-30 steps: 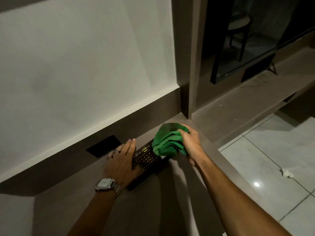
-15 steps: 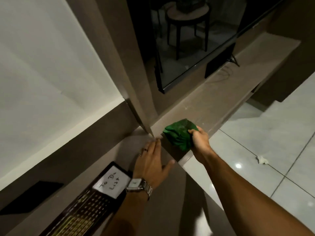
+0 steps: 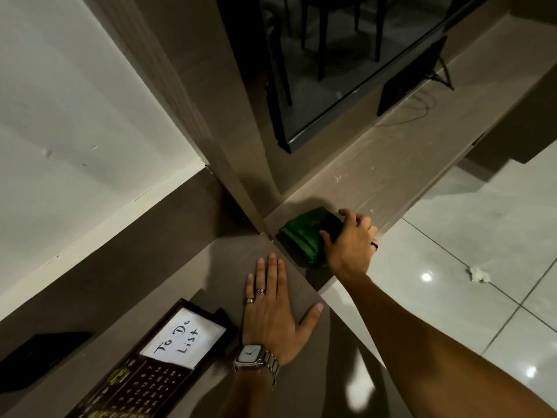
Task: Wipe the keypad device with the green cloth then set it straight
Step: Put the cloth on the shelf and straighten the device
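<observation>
The keypad device lies at the lower left of the brown counter, a dark slab with rows of small keys and a white panel reading "To Do List". My left hand rests flat on the counter just right of it, fingers spread, holding nothing. The green cloth sits bunched on the lower ledge beyond the counter's corner. My right hand lies on the cloth's right side with thumb and fingers around it.
A dark glass-fronted panel stands on the ledge against the wall, with a black box and a cable beside it. A black plate is set in the backsplash at far left. Glossy floor tiles with a crumpled white scrap lie to the right.
My right hand carried the green cloth off the keypad device to the lower ledge and set it down. My left hand left the device and now lies flat on the counter.
</observation>
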